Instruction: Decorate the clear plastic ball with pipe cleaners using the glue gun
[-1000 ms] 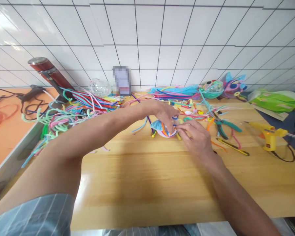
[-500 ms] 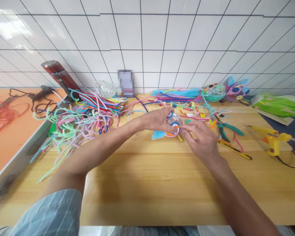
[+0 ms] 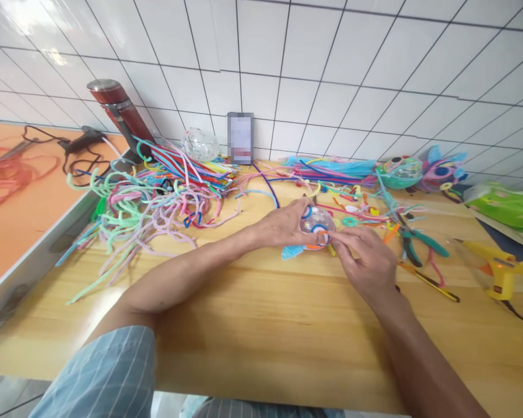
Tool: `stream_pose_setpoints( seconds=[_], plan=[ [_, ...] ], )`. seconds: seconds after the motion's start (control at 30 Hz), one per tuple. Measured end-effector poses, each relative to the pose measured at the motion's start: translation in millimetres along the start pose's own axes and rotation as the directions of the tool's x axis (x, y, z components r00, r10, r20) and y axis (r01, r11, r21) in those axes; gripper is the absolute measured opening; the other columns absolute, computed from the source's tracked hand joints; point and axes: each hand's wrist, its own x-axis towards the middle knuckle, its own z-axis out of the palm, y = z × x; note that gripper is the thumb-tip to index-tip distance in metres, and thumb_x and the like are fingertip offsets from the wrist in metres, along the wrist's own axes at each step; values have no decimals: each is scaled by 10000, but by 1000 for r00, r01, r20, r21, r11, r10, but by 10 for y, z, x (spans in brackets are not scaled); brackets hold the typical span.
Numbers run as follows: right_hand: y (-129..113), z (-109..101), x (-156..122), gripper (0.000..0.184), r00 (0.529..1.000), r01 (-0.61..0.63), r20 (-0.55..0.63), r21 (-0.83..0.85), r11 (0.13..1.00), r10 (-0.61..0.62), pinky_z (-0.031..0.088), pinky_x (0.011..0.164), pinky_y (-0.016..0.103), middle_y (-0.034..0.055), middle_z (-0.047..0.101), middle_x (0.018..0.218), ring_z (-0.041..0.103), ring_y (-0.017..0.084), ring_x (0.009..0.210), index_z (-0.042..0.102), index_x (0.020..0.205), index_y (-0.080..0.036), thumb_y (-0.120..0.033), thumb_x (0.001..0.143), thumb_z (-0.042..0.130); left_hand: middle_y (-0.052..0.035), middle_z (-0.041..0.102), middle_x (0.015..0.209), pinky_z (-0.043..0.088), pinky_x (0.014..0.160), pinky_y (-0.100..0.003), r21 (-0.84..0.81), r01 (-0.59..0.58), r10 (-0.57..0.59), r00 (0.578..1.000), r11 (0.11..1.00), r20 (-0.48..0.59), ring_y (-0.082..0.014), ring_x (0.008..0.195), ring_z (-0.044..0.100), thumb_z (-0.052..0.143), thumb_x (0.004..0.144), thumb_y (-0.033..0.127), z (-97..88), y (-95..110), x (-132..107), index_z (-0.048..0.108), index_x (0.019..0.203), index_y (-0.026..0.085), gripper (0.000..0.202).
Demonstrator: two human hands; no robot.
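Observation:
My left hand [image 3: 283, 225] is closed round a clear plastic ball [image 3: 317, 218] trimmed with pipe cleaners, its thumb along the near side. Blue-and-white rings sit on the ball, and a light blue pipe-cleaner fin [image 3: 292, 252] sticks out at its lower left. At the ball's right side, the fingers of my right hand [image 3: 368, 261] pinch a thin orange pipe cleaner [image 3: 321, 233] lying against a ring. My fingers cover part of the ball and the end of the orange piece.
Curled pipe cleaners [image 3: 157, 203] pile up at left beside a red flask [image 3: 122, 113]. A phone [image 3: 241, 139] leans on the tiled wall. Two decorated balls [image 3: 400, 172] stand at back right. Pliers [image 3: 412, 244], a yellow cutter knife [image 3: 436, 283] and a yellow glue gun [image 3: 501, 273] lie at right.
The camera view has tilted and shifted, so the scene sits further right in the picture. Both hands keep nearly the same hold at the ball.

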Motion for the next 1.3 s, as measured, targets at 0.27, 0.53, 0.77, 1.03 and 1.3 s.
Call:
stream_pose_setpoints(
  seconds=[0.27,0.53,0.77,1.03,1.3],
  plan=[
    [-43,28,4,310,1000,9,3,20,1000,-9,631,795,332,47,792,940,765,194,850,768,1138,-239,-16,923,741,-152,671,1341,556,972,-464,8,0,1,1000,1000,-18,-329,1163,684,722,818,798,17,3,-4,497,1413,195,877],
    [-63,33,4,261,999,-21,35,29,999,20,625,802,320,42,805,935,770,191,855,758,1100,-234,-33,936,728,-159,652,1380,540,988,-458,6,-10,10,1000,1000,-22,-329,1190,674,732,826,772,25,0,-3,493,1435,189,877],
    [-85,44,-14,312,994,-87,72,60,994,83,629,789,333,40,818,983,777,201,873,758,1200,-275,-80,966,691,-131,668,1304,546,952,-441,-24,-31,30,999,999,-13,-320,1167,671,753,837,721,24,-34,15,490,1404,189,820],
    [-96,41,-9,345,990,-109,102,87,990,100,631,795,350,33,830,1001,782,209,886,768,1205,-292,-71,956,676,-141,661,1337,544,1004,-458,-22,-40,40,999,999,-11,-329,1197,670,764,831,730,19,-25,9,500,1397,197,822],
    [-120,61,0,298,992,-108,78,97,989,101,612,755,325,32,811,957,767,194,860,758,1158,-263,-61,952,685,-163,642,1375,530,1021,-462,-24,-44,44,999,999,-7,-338,1234,655,739,831,765,26,-41,12,474,1443,171,892]
  ],
)
